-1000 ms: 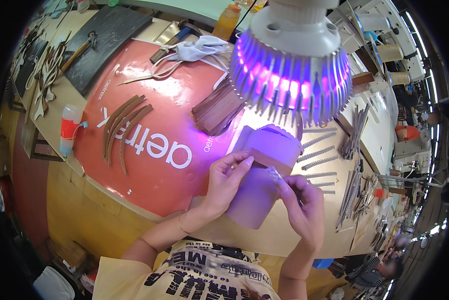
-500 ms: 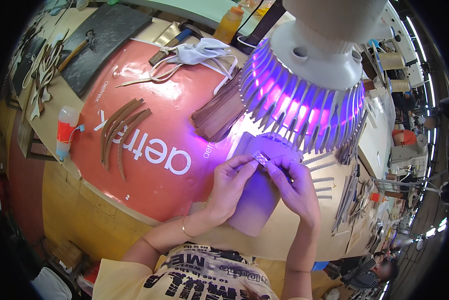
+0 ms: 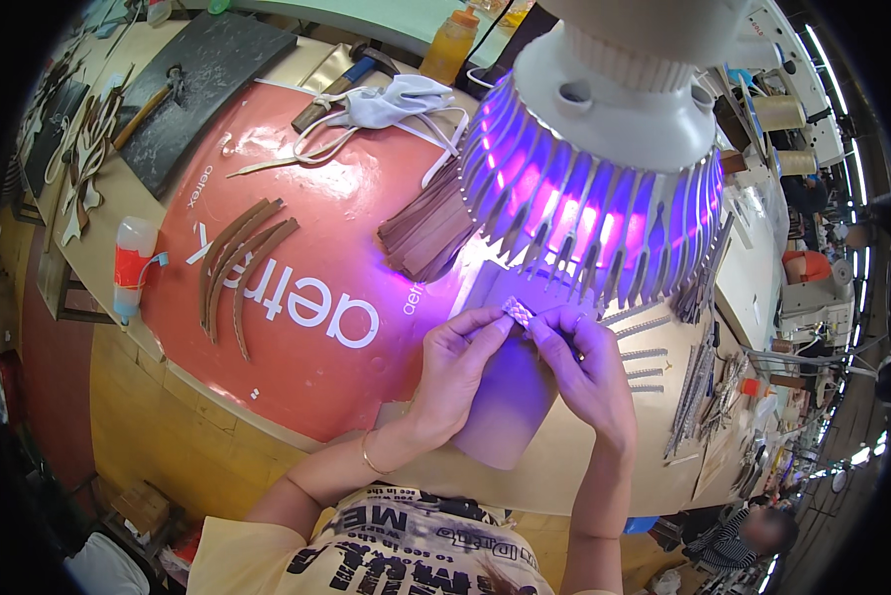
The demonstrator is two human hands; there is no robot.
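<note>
While the lamp glows, the left hand and right hand hold a small patterned piece in closed pinches over the panel. That one looks under way, not yet set down; narrow strips at right and curved strips at left lie unhandled.

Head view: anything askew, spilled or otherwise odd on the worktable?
Mildly: a crumpled white cloth lies by the hammer at the far edge of the red sheet, as if casually dropped. No spill is visible.
</note>
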